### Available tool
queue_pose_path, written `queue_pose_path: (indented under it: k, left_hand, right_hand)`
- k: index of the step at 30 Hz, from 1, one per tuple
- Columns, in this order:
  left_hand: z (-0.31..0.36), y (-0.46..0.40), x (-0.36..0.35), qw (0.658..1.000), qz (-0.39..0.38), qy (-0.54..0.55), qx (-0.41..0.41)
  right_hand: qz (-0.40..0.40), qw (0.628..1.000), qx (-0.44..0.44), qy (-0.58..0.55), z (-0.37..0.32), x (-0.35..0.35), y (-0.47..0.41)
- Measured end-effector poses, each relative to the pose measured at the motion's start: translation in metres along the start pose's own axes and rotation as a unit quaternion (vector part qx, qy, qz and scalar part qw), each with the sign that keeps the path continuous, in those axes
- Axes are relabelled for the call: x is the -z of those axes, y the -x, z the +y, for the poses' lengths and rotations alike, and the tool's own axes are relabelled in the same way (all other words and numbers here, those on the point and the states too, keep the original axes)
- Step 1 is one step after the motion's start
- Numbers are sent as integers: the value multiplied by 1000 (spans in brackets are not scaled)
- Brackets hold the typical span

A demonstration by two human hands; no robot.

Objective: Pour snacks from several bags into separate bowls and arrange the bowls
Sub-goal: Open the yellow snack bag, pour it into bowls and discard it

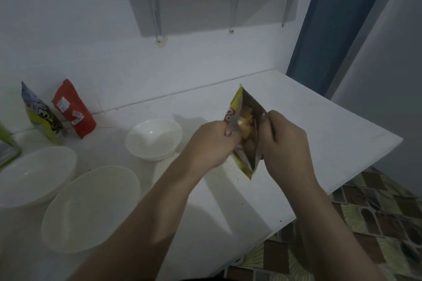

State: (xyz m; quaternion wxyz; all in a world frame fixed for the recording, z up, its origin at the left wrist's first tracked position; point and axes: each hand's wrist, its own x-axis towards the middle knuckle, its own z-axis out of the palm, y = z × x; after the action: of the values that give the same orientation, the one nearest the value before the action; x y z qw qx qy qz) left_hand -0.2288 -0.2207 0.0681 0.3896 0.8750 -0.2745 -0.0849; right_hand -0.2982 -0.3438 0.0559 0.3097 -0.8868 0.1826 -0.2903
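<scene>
Your left hand (211,143) and right hand (284,143) each pinch one side of the yellow chip bag (245,121), pulling its top open. You hold it above the white surface (319,121), just right of the small white bowl (154,139).

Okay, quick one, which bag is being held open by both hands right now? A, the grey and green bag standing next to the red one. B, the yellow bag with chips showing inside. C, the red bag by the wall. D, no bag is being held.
B: the left hand and right hand pull apart the yellow bag, while the red bag and grey and green bag stand untouched by the wall.
</scene>
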Motion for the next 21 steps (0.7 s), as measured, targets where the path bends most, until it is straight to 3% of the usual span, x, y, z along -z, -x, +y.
queue_pose_path:
  k: [3, 6, 8, 13, 16, 18, 21]
  left_hand:
    - [-10, -3, 3, 999, 29, 26, 33]
    - [-15, -7, 2, 984, 23, 154, 84]
    - [-13, -7, -2, 968, 8, 219, 122]
    - [-9, -8, -5, 926, -119, 311, 176]
    - [-6, -8, -6, 912, -142, 351, 159]
    - [-5, -7, -8, 911, -122, 366, 147]
    - [-4, -7, -12, 907, -95, 381, 152]
  right_hand:
    - [22, 998, -51, -38, 10, 3, -2]
    - [36, 988, -93, -115, 20, 3, -2]
    - [32, 990, -93, -105, 24, -2, -1]
    - [22, 994, -84, -73, 26, -4, -1]
    - [17, 992, -90, -90, 26, -1, -1]
    - [-12, 987, -104, -119, 23, 2, 1]
    - [-166, 966, -144, -135, 24, 9, 2]
